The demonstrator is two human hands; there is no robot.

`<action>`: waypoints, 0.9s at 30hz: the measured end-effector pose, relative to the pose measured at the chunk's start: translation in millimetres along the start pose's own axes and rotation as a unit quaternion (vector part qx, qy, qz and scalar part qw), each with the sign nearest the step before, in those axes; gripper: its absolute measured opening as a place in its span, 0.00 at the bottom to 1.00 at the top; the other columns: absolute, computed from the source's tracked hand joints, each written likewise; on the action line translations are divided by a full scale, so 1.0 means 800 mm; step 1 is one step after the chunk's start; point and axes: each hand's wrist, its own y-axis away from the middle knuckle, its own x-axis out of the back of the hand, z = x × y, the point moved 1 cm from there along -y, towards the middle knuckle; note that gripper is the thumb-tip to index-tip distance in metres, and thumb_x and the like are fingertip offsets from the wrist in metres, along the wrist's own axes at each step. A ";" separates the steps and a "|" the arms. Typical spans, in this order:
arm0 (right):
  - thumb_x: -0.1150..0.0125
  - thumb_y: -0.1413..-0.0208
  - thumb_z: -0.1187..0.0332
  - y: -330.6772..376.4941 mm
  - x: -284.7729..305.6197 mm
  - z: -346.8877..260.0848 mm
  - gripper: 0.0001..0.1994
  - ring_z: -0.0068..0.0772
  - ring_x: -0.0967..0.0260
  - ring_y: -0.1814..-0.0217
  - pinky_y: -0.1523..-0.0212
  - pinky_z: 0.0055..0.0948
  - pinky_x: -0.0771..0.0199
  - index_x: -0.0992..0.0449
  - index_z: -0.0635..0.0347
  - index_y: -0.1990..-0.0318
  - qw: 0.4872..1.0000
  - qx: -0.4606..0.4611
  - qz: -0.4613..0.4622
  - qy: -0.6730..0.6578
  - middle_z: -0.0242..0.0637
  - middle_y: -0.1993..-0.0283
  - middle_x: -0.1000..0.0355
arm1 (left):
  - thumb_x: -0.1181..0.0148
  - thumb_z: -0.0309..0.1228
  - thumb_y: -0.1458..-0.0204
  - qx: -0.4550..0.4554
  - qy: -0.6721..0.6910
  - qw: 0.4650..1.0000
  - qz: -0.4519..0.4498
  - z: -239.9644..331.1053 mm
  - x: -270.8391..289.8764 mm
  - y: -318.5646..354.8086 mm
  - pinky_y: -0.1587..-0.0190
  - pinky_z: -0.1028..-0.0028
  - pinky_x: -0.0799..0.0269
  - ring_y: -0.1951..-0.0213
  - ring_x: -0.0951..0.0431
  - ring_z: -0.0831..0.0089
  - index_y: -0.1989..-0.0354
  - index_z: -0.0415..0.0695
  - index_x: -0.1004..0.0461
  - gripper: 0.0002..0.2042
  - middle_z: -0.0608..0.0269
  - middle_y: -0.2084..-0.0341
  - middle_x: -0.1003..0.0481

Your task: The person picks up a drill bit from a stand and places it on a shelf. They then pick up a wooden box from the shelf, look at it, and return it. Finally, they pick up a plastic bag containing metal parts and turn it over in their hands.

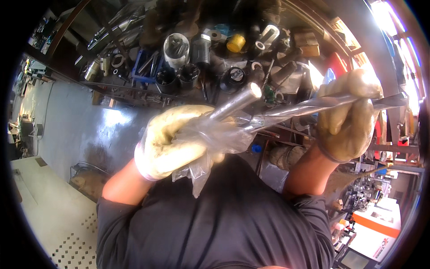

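Observation:
Both hands wear pale, stained work gloves. My left hand (pixel 168 139) is closed round a crumpled clear plastic wrap (pixel 221 136), from which a thick round metal bar (pixel 237 102) sticks up with its bright flat end showing. A long, shiny twist drill bit (pixel 304 106) stretches from the wrap to the right. Near its far end my right hand (pixel 349 119) pinches it between thumb and fingers, and the tip (pixel 392 101) pokes out beyond the glove. How the bar and the drill bit lie inside the wrap is hidden.
Ahead, a cluttered shelf holds a white round container (pixel 176 50), dark cups (pixel 189 74), a blue tray (pixel 145 66), a yellow round part (pixel 236 43) and loose metal parts. To the left stands a pale cabinet (pixel 49 197) with perforations. An orange-and-white machine (pixel 376 226) is at lower right.

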 end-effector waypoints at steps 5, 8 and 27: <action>0.51 0.25 0.60 -0.002 0.001 -0.004 0.12 0.16 0.55 0.87 0.82 0.21 0.55 0.33 0.61 0.53 1.000 -0.003 0.003 0.010 0.22 0.87 0.44 | 0.31 0.36 0.40 -0.014 -0.021 1.000 0.007 0.000 -0.003 -0.005 0.56 0.67 0.18 0.58 0.14 0.63 0.35 0.29 0.31 0.30 0.46 0.51 0.18; 0.52 0.24 0.60 0.003 0.001 -0.008 0.12 0.15 0.55 0.87 0.83 0.21 0.55 0.33 0.62 0.52 1.000 -0.019 0.017 -0.004 0.22 0.87 0.45 | 0.27 0.43 0.52 -0.003 -0.034 0.992 0.124 0.002 -0.025 -0.013 0.72 0.71 0.20 0.74 0.16 0.65 0.44 0.26 0.27 0.34 0.48 0.68 0.18; 0.49 0.27 0.63 -0.001 0.003 -0.015 0.17 0.14 0.47 0.84 0.79 0.20 0.47 0.28 0.74 0.48 0.999 0.024 -0.022 0.043 0.35 0.74 0.32 | 0.32 0.32 0.41 -0.024 -0.049 0.998 0.042 -0.004 -0.009 -0.006 0.58 0.69 0.19 0.61 0.14 0.65 0.37 0.30 0.29 0.27 0.49 0.59 0.17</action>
